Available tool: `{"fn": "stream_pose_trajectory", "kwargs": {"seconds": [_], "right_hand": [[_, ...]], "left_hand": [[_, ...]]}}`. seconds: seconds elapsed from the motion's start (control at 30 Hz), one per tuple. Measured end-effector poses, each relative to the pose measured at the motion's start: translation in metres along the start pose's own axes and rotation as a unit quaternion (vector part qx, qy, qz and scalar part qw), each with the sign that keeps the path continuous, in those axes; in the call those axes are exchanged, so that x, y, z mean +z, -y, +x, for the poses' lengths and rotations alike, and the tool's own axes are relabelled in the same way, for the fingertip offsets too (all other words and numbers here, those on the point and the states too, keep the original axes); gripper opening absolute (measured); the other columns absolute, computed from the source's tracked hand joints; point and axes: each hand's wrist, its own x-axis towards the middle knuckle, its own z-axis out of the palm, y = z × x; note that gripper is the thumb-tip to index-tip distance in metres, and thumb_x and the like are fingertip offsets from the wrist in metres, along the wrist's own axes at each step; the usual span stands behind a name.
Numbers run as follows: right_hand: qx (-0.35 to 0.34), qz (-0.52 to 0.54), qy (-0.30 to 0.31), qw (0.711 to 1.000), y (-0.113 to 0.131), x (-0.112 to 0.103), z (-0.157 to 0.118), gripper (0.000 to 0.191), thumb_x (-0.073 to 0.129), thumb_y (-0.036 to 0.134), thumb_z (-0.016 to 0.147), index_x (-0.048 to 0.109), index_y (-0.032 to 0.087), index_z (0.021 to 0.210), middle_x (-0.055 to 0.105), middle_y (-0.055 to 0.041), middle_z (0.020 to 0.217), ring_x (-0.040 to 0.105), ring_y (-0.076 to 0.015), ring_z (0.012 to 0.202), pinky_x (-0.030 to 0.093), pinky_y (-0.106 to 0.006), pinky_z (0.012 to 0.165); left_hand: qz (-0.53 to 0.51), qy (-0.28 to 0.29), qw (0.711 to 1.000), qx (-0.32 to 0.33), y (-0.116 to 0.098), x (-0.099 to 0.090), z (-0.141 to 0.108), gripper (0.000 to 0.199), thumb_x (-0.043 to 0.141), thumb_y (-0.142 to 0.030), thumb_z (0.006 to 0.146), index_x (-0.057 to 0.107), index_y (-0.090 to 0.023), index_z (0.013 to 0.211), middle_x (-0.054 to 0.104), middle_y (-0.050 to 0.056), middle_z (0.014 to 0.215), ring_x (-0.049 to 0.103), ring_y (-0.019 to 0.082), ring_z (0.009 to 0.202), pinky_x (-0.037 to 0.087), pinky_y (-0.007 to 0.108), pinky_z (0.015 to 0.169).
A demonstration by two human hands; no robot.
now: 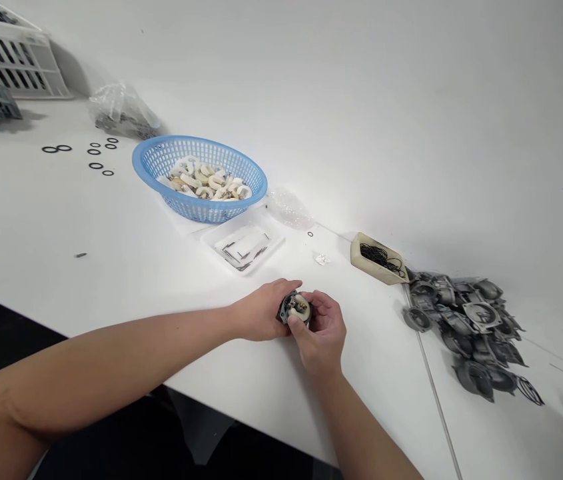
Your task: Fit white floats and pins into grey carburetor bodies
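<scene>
Fingers (284, 290) of both hands: spread wide or drawn narrow?

Drawn narrow, with a small die-cast metal part (286, 310) gripped between the left hand (261, 310) and the right hand (322, 331). It is held just above the white table (111, 300), at lower centre of the frame.

What is laid out around it, largest first?

A heap of grey metal castings (466, 327) is piled at right. A white slotted crate (16, 60) is seen at upper left. A blue plastic basket (196, 141) at upper centre is filled with cream U-shaped pieces (206, 181). Just below it, a white tray (261, 257) is set.

And the smallest?

Thin black rings (381, 259) are coiled in a shallow cream tray (376, 270) beside the heap, while loose black O-rings (94, 152) are scattered at upper left.
</scene>
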Motion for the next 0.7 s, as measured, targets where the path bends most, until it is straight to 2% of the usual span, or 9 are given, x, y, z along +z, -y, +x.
{"fn": "stream_pose_trajectory", "kwargs": {"seconds": [0.13,0.43,0.7], "right_hand": [[0.003,-0.002,-0.001,1.000,0.0012,-0.0003,0.0015,0.048,0.074,0.024,0.068,0.052,0.021,0.110,0.062,-0.0083,0.103,0.062,-0.0239,0.096,0.055,-0.044,0.084],[0.031,-0.047,-0.006,0.998,0.0060,0.0010,0.0013,0.043,0.075,0.027,0.066,0.056,0.020,0.104,0.064,-0.0067,0.099,0.064,-0.0235,0.090,0.056,-0.041,0.079],[0.036,-0.039,0.001,0.999,0.0013,-0.0019,0.0042,0.045,0.077,0.026,0.062,0.057,0.021,0.103,0.065,-0.0058,0.099,0.065,-0.0233,0.090,0.057,-0.040,0.079]], "left_hand": [[-0.008,-0.006,1.000,0.012,0.0013,-0.0006,-0.0004,0.079,0.068,-0.035,0.065,0.037,-0.017,0.136,0.052,0.013,0.126,0.053,0.032,0.115,0.045,0.043,0.097],[-0.007,-0.003,1.000,0.010,0.0052,0.0013,-0.0006,0.079,0.068,-0.030,0.065,0.037,-0.019,0.137,0.053,0.012,0.125,0.055,0.031,0.111,0.046,0.042,0.095],[-0.004,-0.006,1.000,-0.007,0.0038,0.0003,0.0001,0.088,0.071,-0.035,0.061,0.034,-0.017,0.138,0.050,0.013,0.128,0.052,0.032,0.115,0.045,0.044,0.097]]}}
